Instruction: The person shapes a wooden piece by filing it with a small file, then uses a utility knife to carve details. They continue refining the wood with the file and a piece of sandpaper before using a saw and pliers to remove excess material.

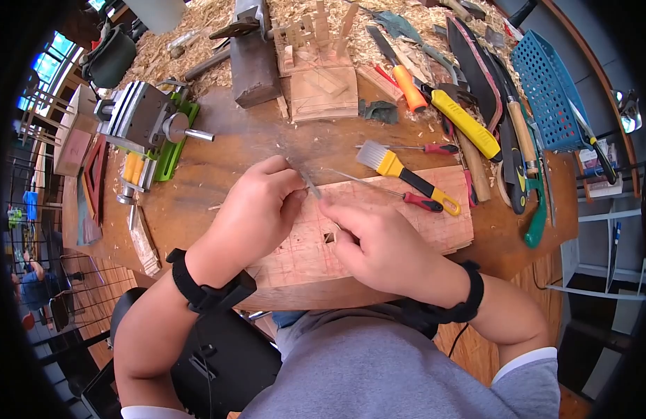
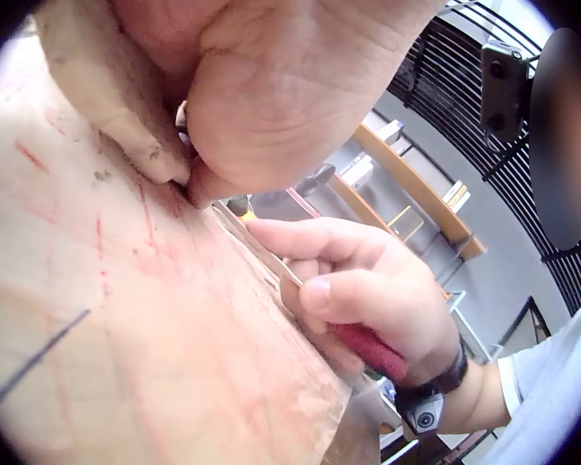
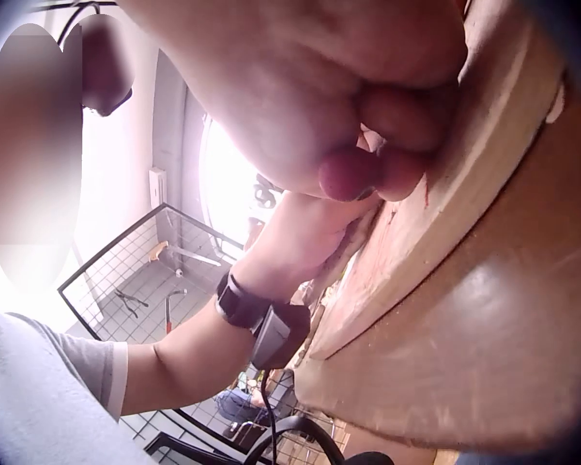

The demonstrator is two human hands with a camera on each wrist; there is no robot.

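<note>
A pale wooden board with red lines and a small dark hole lies at the bench's front edge. Over its left part, the left hand has its fingers curled, the tips pinching a small piece that is mostly hidden. The right hand grips a tool; its red handle shows below the fingers in the left wrist view. The tool's thin grey blade slants up beside the left fingertips. In the right wrist view the red handle end sticks out of the curled right hand.
A yellow brush and red-handled tools lie on and behind the board's right side. Knives and a blue basket stand farther right. A vise is at the left, with a metal block and wood shavings behind.
</note>
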